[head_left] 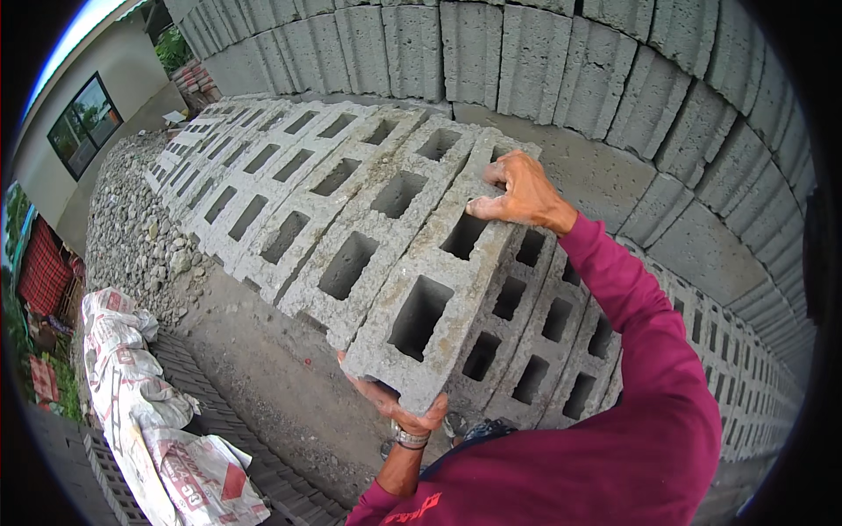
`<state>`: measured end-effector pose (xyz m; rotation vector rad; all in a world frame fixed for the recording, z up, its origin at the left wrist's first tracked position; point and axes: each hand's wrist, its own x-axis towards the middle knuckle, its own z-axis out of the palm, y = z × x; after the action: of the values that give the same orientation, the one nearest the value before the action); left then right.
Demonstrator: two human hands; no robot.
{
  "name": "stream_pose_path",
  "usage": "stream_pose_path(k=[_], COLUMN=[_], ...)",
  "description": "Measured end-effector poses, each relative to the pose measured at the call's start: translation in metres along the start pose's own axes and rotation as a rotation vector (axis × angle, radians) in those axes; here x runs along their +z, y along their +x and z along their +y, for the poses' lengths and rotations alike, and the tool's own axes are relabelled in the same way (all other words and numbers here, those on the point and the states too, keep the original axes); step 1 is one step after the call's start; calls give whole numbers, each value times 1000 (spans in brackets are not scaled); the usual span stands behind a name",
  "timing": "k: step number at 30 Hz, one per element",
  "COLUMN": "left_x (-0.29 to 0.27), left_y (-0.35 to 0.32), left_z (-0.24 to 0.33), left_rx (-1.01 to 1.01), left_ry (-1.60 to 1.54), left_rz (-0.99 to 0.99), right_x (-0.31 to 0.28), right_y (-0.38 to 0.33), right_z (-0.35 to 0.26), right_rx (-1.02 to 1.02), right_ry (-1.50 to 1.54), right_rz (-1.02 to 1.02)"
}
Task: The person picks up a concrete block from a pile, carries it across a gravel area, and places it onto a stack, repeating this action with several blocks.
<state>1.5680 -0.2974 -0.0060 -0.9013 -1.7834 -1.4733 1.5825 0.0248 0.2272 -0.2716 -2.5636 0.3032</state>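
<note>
A grey hollow concrete block (438,263) with three square holes lies tilted on top of a row of the same blocks. My left hand (399,408) grips it from under its near end, a watch on the wrist. My right hand (522,191) holds the far end, fingers curled over the top edge. Both sleeves are dark red.
More hollow blocks (289,175) stretch away in rows to the left and lower rows (544,324) sit to the right. A tall stack of blocks (614,79) stands behind. Gravel (132,228), white sacks (149,412) and bare ground (263,368) lie at left.
</note>
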Motion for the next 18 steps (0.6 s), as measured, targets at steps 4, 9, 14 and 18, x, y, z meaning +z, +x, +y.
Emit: stream_pose_path(k=[4, 9, 14, 18], left_x=[3, 11, -2, -53], left_y=[22, 20, 51, 41], left_z=[26, 20, 22, -6], left_rx=[-191, -230, -181, -255], left_ry=[-23, -106, -239, -442], left_rz=[-148, -107, -129, -237], right_x=[1, -4, 9, -18], right_y=[3, 1, 1, -26], right_z=[8, 4, 8, -26], right_rx=[13, 51, -171, 41], right_ry=[-22, -67, -273, -221], right_rz=[-13, -54, 96, 211])
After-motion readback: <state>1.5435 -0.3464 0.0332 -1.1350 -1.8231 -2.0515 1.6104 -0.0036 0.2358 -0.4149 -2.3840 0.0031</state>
